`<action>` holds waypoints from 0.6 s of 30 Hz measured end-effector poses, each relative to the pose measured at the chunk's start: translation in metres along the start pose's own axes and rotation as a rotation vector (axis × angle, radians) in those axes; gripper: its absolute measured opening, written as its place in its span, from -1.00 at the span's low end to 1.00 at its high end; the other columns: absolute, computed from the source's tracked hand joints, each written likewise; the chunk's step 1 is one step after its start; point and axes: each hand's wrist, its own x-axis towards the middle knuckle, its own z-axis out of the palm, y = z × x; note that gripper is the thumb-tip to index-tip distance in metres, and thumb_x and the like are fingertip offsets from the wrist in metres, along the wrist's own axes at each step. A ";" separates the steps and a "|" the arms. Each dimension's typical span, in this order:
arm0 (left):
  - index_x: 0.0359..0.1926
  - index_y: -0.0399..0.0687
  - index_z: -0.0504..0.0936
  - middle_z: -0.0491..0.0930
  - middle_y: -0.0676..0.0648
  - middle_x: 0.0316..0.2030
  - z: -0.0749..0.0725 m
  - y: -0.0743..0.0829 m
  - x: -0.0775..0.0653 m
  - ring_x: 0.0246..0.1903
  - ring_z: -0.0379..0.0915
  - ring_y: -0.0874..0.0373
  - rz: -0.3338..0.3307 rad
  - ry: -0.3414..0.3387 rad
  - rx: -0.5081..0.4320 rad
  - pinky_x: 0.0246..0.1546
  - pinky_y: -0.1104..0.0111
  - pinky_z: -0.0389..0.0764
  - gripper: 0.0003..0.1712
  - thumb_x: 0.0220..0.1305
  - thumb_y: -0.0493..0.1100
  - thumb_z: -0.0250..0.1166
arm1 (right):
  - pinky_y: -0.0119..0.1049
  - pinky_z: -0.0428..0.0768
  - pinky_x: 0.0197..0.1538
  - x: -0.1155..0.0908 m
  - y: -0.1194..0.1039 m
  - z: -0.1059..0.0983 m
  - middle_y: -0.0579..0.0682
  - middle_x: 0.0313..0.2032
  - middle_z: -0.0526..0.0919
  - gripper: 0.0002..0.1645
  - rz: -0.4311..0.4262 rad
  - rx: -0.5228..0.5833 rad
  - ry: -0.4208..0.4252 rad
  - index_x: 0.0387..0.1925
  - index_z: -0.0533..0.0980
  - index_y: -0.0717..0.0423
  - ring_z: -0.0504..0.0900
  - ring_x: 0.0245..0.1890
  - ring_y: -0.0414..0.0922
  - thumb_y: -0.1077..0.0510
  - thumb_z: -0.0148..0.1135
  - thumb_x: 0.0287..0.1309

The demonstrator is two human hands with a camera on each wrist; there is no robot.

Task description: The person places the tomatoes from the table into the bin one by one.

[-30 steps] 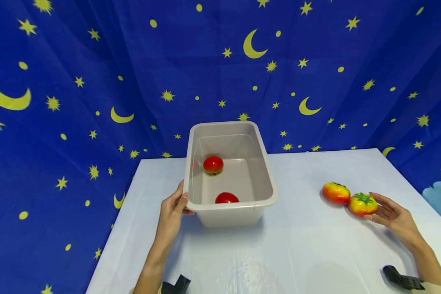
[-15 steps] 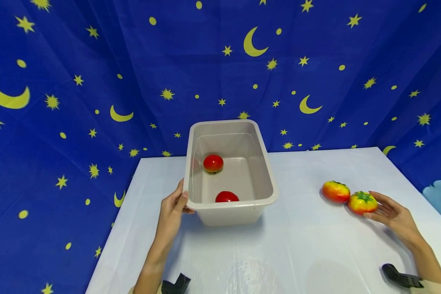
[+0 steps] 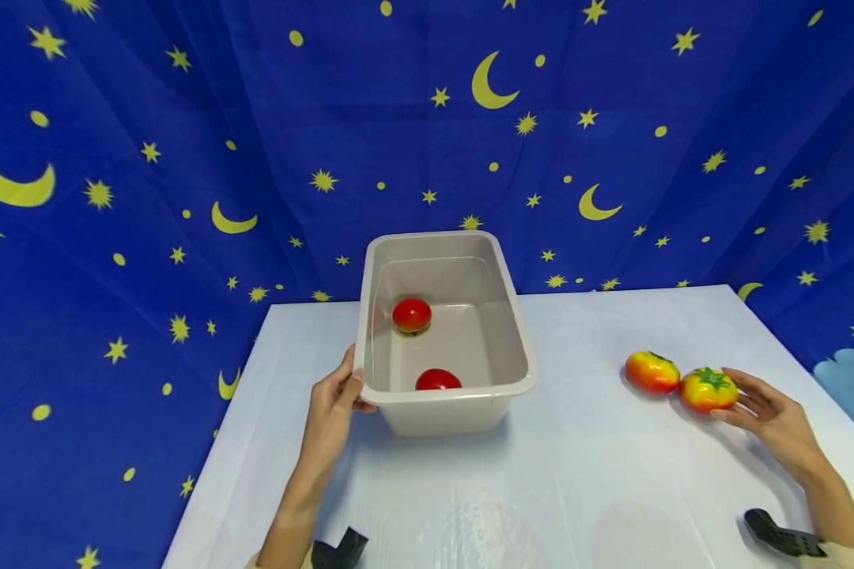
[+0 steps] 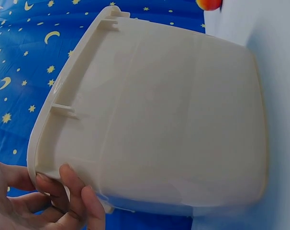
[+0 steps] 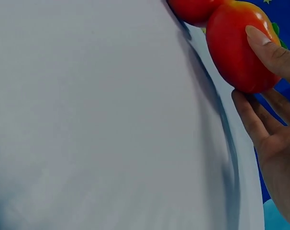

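Observation:
My left hand (image 3: 330, 411) grips the near left corner of a beige plastic bin (image 3: 441, 411); in the left wrist view, the fingers (image 4: 71, 184) curl under its rim. Inside the bin lie two red tomatoes, one by the left wall (image 3: 411, 314) and another tomato (image 3: 438, 379) partly hidden behind the near rim. On the right, my right hand (image 3: 772, 419) holds a yellow-and-red tomato (image 3: 708, 391) with a green leafy top. The right wrist view shows the thumb (image 5: 274, 52) on its side and fingers around its end. A second yellow-red tomato (image 3: 651, 372) sits beside it.
The white table (image 3: 562, 474) runs back to a blue curtain (image 3: 398, 118) with yellow moons and stars. Near the table's front are black wrist-worn parts, one by the left forearm (image 3: 338, 549) and one by the right (image 3: 783, 536).
My right hand and the tomato it holds have shifted slightly to the right. The left hand and the bin stay nearly where they were.

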 end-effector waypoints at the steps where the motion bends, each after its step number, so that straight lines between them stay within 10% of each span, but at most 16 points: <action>1: 0.46 -0.21 0.15 0.51 -0.38 0.14 0.000 0.000 0.000 -0.41 0.50 0.28 0.000 0.000 0.000 -0.31 0.46 0.61 -0.45 0.53 -0.24 -0.07 | -0.81 0.43 -0.11 0.000 -0.001 -0.001 -0.54 0.20 0.34 -0.16 0.000 -0.004 0.002 0.44 0.25 -0.09 0.34 -0.06 -0.75 0.30 0.32 0.18; 18: 0.46 -0.22 0.17 0.51 -0.39 0.14 -0.001 -0.001 0.001 -0.43 0.49 0.29 -0.002 0.005 -0.002 -0.33 0.47 0.61 -0.46 0.53 -0.26 -0.07 | -0.81 0.44 -0.11 0.009 -0.026 -0.006 -0.55 0.15 0.36 -0.16 -0.053 -0.004 0.037 0.44 0.25 -0.01 0.37 -0.04 -0.69 0.37 0.30 0.16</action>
